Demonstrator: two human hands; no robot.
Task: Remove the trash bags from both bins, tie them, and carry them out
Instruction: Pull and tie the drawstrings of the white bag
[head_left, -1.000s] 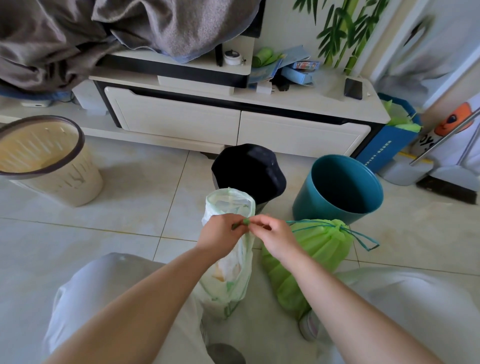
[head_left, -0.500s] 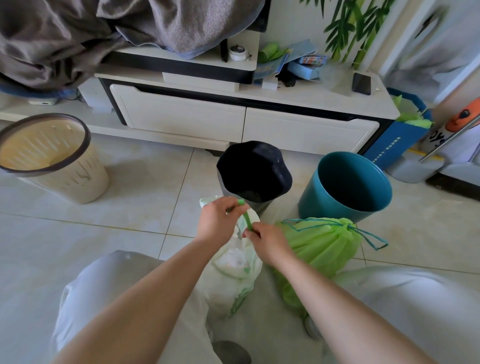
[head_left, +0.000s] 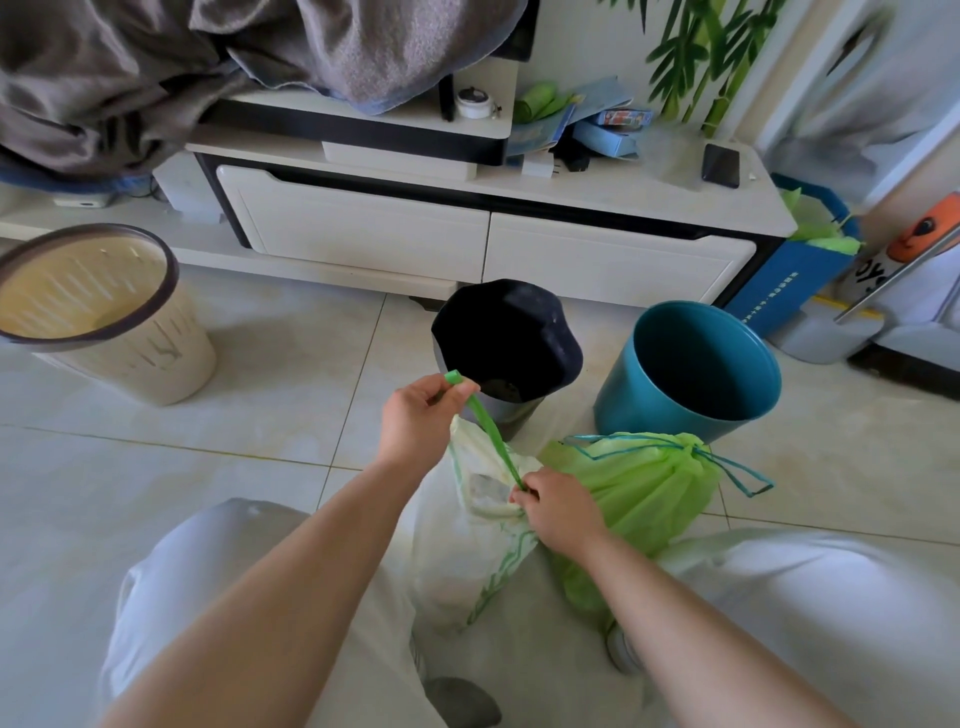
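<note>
The white trash bag (head_left: 470, 551) stands on the tiled floor (head_left: 270, 415) between the person's knees, just in front of the black bin (head_left: 506, 338), which serves as the reference point here. The left hand (head_left: 418, 418) is closed on the upper end of the green drawstring (head_left: 485, 421), raised in front of the black bin's near rim. The right hand (head_left: 558, 512) is pinched shut on the lower end of the same drawstring, at the mouth of the white bag — the string runs taut and slanted between the two hands. The bag's mouth is gathered but partly open, with pale contents visible inside.

The green trash bag (head_left: 641, 493) lies on the floor to the right of the white bag and in front of the teal bin (head_left: 691, 371), its blue-green drawstring already cinched and looped. The teal bin stands just right of the black bin; both bins show no liner. A beige slotted bin (head_left: 98, 317) stands well to the left of the black bin. Behind all three runs a white TV cabinet (head_left: 467, 234) — a phone (head_left: 721, 165) lies on its top, right of the black bin.
</note>
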